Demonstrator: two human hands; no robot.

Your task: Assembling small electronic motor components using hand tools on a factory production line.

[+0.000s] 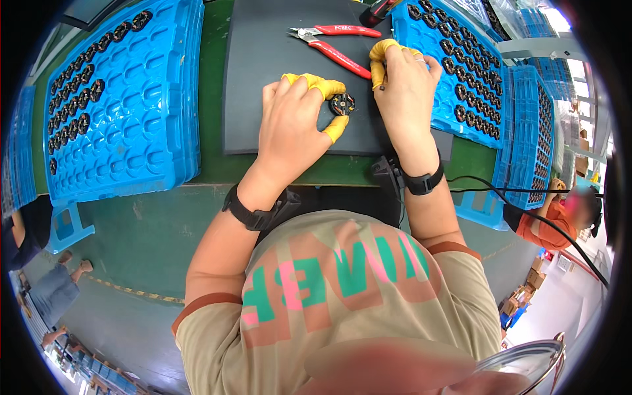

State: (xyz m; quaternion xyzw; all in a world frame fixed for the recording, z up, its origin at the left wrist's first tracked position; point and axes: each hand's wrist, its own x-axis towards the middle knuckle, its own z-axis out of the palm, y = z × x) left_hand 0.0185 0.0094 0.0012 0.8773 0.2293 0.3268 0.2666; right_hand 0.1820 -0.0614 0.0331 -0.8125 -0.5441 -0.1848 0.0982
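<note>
Left grip (290, 124) pinches disc (342, 105) near red-handled cutters (334, 56).

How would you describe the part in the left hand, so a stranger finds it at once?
Between the big blue trays lies a dark mat. Over it, yellow-covered fingers of the left hand pinch a small round black part. Unlike its lookalikes, it sits outside the trays.

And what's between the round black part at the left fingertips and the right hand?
In the head view, only bare dark mat separates the round black part from the right hand.
</note>
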